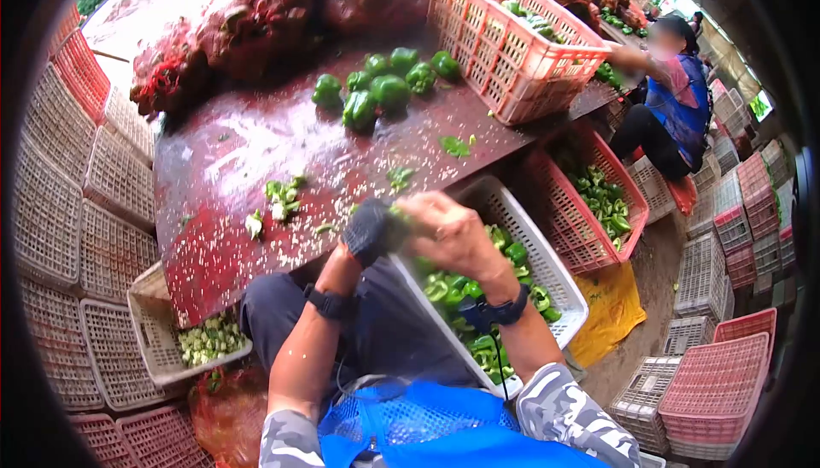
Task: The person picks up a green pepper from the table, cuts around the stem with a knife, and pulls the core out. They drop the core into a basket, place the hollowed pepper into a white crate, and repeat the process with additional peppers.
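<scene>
My left hand [367, 233], in a dark glove, is closed at the table's near edge. A blurred green bell pepper [398, 227] shows at its fingers, mostly hidden. Bare and smeared by motion, my right hand [453, 236] is close beside it, over a white crate [559, 297] of cut green peppers [487, 353]. Its fingertips are too blurred to make out. Whole green bell peppers [389, 92] lie grouped farther back on the dark red table [248, 143]. Nearer are pepper cores [282, 199], green scraps [454, 146] and scattered pale seeds.
Red mesh sacks [256, 24] line the table's back. A pink crate [512, 62] of peppers stands on its right. A red crate [589, 250] holds cut peppers; a pale crate [158, 331] holds cores. Stacked crates [51, 212] flank both sides. Another person [675, 109] sits at right.
</scene>
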Action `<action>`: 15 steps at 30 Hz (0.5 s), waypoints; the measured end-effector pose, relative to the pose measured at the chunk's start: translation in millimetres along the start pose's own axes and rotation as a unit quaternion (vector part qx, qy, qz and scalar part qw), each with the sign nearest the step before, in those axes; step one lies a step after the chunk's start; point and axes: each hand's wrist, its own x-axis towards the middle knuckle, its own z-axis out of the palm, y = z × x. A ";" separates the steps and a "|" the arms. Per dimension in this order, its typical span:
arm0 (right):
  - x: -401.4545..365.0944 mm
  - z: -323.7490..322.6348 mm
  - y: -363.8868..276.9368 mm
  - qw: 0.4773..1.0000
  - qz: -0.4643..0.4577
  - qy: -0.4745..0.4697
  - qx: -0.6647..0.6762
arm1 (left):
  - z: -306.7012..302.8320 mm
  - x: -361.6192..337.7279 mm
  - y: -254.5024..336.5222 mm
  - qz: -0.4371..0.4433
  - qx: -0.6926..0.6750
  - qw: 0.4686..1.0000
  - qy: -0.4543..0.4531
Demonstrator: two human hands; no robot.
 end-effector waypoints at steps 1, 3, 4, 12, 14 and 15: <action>0.9 7.8 8.1 1.000 -0.019 -0.002 -0.019 | 9.5 -9.6 -12.4 -0.024 0.001 1.000 -0.002; 0.4 14.9 14.4 0.999 -0.035 -0.002 -0.037 | -5.2 -0.1 0.8 -0.031 0.038 0.998 -0.045; -1.2 16.1 13.4 0.999 -0.029 -0.003 -0.028 | -3.1 -1.5 -5.0 -0.002 0.012 1.000 -0.028; -1.0 19.1 16.1 0.999 -0.048 0.005 -0.019 | -1.0 -0.7 6.5 -0.049 0.059 0.997 -0.020; 1.1 26.2 20.0 0.998 -0.062 0.025 -0.020 | 2.6 -2.0 6.0 -0.048 0.112 0.992 -0.027; 1.8 29.8 21.7 0.996 -0.074 0.044 -0.020 | 4.6 -2.6 6.3 -0.068 0.140 0.987 -0.031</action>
